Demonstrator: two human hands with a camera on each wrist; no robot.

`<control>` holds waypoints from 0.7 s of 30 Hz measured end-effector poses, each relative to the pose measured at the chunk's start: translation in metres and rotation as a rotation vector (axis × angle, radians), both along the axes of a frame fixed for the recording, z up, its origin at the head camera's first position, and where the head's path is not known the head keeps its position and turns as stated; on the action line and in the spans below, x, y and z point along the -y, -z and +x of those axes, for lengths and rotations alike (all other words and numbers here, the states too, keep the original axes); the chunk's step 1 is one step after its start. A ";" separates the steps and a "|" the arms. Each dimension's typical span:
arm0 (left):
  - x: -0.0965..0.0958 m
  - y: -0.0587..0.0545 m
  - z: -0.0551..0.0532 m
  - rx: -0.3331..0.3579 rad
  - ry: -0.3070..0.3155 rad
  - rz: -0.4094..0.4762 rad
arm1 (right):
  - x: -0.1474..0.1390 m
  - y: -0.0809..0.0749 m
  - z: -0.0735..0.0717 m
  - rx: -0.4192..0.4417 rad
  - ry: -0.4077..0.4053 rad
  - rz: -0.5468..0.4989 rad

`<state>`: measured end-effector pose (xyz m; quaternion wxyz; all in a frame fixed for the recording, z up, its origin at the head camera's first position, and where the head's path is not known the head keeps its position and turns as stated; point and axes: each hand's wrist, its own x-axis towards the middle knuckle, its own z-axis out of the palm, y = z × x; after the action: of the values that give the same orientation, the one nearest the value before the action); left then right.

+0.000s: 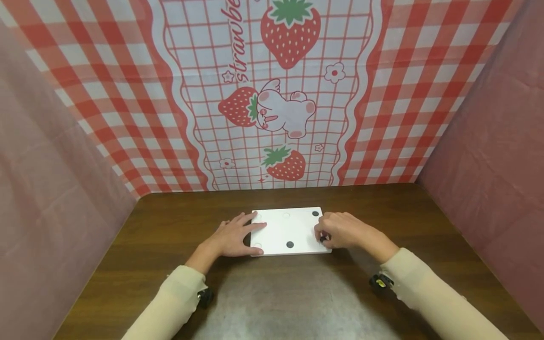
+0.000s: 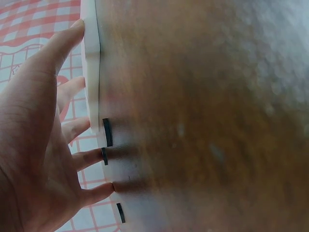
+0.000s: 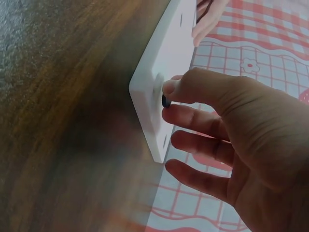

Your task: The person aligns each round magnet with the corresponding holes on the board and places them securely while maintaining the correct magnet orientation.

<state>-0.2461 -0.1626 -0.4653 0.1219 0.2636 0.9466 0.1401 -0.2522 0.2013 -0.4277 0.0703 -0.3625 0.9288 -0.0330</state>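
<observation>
A white rectangular board (image 1: 278,233) with shallow round recesses lies on the brown table. My left hand (image 1: 233,237) rests at its left end, fingers spread, with the thumb and a fingertip on the surface. At the lower right corner, my right hand (image 1: 342,230) pinches a small black disc (image 3: 166,101) between thumb and index finger, at the board's face. Whether this disc sits fully in a recess is hidden by the fingers. One black disc (image 1: 315,214) lies in the upper right recess, another black disc (image 1: 290,244) at lower middle. A pale recess (image 1: 286,215) shows at upper middle.
Several thin dark pieces, one dark piece (image 2: 107,132) among them, show near my left fingers in the left wrist view. A strawberry-patterned cloth (image 1: 284,104) hangs behind the table (image 1: 178,222). Pink cloth (image 1: 480,141) hangs at both sides.
</observation>
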 end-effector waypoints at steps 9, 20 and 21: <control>-0.001 0.000 0.000 -0.001 -0.002 -0.001 | -0.001 0.003 0.001 -0.004 0.002 0.015; -0.001 0.000 0.000 0.005 -0.007 -0.007 | -0.002 0.002 0.004 -0.022 -0.011 0.011; -0.001 0.000 0.000 0.007 -0.008 -0.008 | -0.002 0.002 0.004 -0.023 -0.015 0.011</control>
<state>-0.2463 -0.1615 -0.4649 0.1260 0.2586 0.9478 0.1376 -0.2484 0.2034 -0.4297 0.0617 -0.3693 0.9270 -0.0230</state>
